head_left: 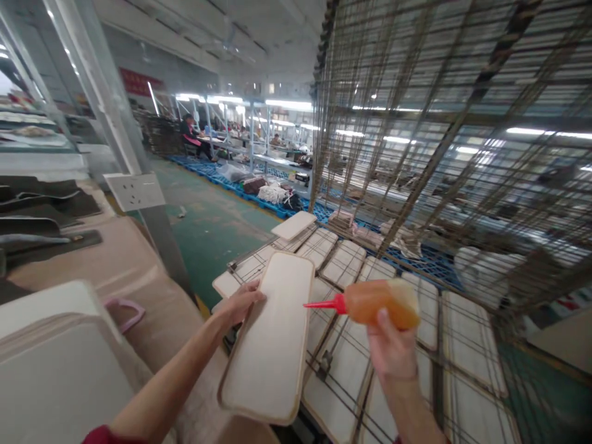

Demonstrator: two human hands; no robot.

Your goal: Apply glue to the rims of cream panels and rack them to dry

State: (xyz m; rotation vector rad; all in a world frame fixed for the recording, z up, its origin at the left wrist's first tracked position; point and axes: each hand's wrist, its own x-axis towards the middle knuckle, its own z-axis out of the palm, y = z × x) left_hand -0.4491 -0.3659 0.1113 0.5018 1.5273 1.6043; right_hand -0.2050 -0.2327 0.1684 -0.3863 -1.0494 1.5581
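My left hand (244,302) grips the left edge of a pale rounded rectangular panel (271,333), thumb on its face and fingers behind it. A tan border runs around the panel, which is tilted up toward me. In my right hand (393,345) is a squeeze bottle (382,302) of amber liquid, lying sideways with its red nozzle pointing left. The nozzle tip is near the panel's right edge; whether it touches cannot be told. Beneath both hands, similar panels (345,262) lie spread on a wire rack (333,376).
Raised wire shelves (416,123) stand at the right. On the left, a brown-covered table (152,259) holds more pale panels (60,364) and a pink loop (124,313), beside a metal post with a socket plate (135,191). A person (192,135) sits far back.
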